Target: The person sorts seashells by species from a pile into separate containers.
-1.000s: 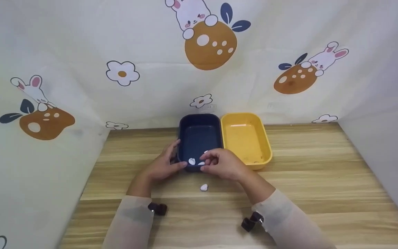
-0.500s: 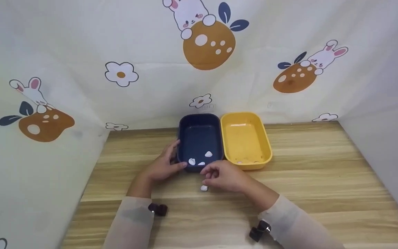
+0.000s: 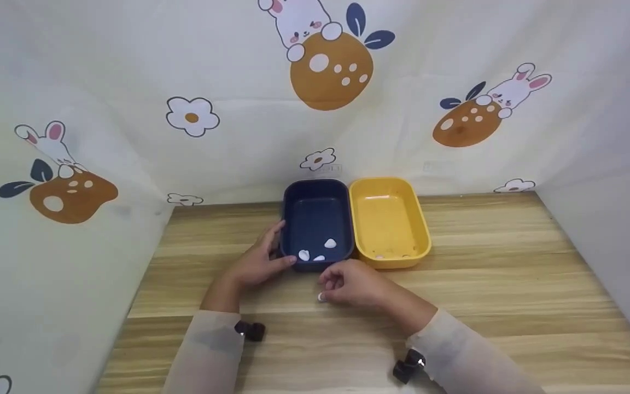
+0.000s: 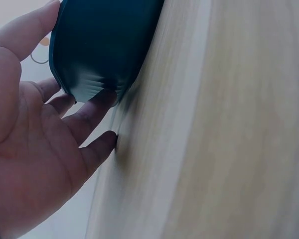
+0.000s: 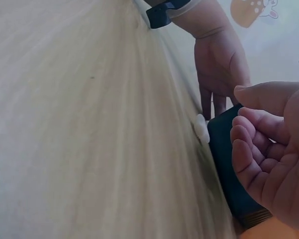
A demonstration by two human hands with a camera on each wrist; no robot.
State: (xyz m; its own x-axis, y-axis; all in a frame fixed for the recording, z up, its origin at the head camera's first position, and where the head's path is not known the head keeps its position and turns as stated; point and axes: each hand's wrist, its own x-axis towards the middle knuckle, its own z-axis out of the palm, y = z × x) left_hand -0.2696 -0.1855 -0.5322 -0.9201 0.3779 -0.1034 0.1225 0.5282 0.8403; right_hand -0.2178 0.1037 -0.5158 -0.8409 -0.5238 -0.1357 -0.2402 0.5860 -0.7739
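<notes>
My left hand (image 3: 257,265) rests against the near left corner of the dark blue tray (image 3: 318,219). Its thumb lies at the front rim, and its spread fingers touch the outer side, as the left wrist view shows. Inside that tray, near the front, lie a few small white shell-like pieces (image 3: 330,243). Another white piece (image 3: 321,297) is on the table in front, partly covered by my right thumb in the head view. My right hand (image 3: 356,283) is just beside it, fingers loosely bent; in the right wrist view, its visible fingers stand apart from the white piece (image 5: 203,128).
A yellow tray (image 3: 386,219) stands against the blue one on its right, with tiny bits near its front. Both sit at the back of the wooden table (image 3: 484,273), before a printed cloth wall (image 3: 238,153). Dark wrist cameras (image 3: 250,330) project from both sleeves.
My right hand has drawn back from over the blue tray's front to the white piece on the table, uncovering another piece in the tray. My left hand has stayed put.
</notes>
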